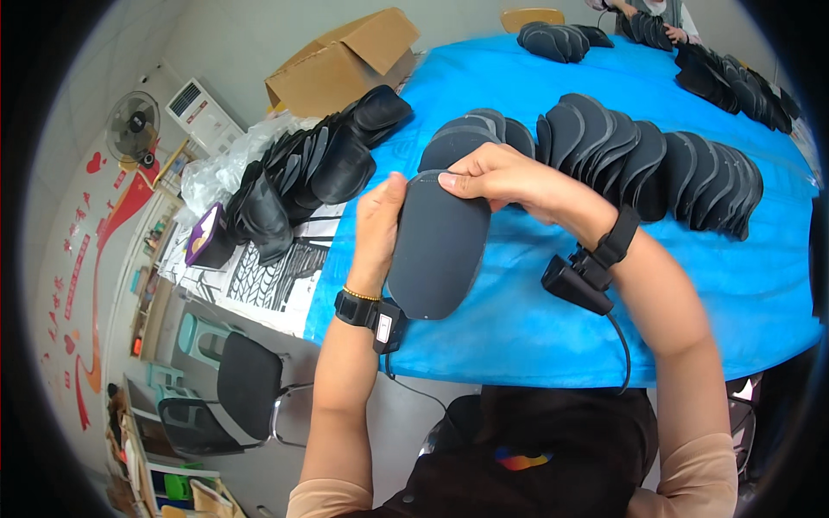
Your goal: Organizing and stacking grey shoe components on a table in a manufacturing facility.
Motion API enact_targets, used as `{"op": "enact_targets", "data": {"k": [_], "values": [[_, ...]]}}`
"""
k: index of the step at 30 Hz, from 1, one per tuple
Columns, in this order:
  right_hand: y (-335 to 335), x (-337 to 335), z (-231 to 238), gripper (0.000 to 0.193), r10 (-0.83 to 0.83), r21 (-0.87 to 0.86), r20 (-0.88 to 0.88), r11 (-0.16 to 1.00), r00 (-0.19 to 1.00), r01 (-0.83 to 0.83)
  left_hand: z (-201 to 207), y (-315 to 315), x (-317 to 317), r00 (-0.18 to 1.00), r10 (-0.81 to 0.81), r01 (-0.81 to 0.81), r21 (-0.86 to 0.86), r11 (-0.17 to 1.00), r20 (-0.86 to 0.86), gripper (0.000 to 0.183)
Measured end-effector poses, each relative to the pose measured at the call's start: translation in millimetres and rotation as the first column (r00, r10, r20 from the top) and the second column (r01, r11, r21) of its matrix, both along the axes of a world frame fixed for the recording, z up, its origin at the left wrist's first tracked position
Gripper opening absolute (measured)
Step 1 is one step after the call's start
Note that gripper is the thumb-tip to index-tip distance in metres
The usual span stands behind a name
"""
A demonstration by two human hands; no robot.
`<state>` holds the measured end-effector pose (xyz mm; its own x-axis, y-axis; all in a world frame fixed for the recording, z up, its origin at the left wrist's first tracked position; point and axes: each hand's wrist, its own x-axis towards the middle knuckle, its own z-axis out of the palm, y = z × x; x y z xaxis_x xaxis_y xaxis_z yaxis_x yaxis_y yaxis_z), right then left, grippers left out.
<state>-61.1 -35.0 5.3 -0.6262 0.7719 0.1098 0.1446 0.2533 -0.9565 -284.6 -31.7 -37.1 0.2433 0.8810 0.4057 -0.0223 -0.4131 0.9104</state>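
Observation:
A flat dark grey oval pad (438, 250) is held up over the near edge of the table, its long side roughly upright. My left hand (378, 223) grips its upper left edge, thumb pointing up and the other fingers mostly hidden behind it. With thumb and bent fingers, my right hand (496, 177) pinches the top right edge, where a short pale stitch-like line shows. Just beyond my hands lies a cluster of similar grey pads (471, 134). To its right, a long overlapping row of grey pads (596, 142) continues into another fanned row (712, 181).
Blue sheeting (535, 319) covers the table. Glossy black curved pieces (341, 164) are heaped at the left, near a purple box (207, 237) and a cardboard box (341, 69). Across the table, another person's hands (673, 33) touch more pads. A black chair (249, 380) stands lower left.

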Motion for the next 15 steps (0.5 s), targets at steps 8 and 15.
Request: {"op": "enact_targets", "data": {"k": [8,15], "values": [[-2,-32,-28,0.037,-0.428,0.196,-0.385,0.828,0.818,0.525,5,36,-74,0.887,0.357,-0.296,-0.231,0.927,0.294,0.067],[-39,-45,-66,0.019,-0.384,0.53,-0.002,0.783,0.923,0.327,-18,36,-48,0.601,0.374,-0.475,0.06,0.878,-0.706,0.073]]}}
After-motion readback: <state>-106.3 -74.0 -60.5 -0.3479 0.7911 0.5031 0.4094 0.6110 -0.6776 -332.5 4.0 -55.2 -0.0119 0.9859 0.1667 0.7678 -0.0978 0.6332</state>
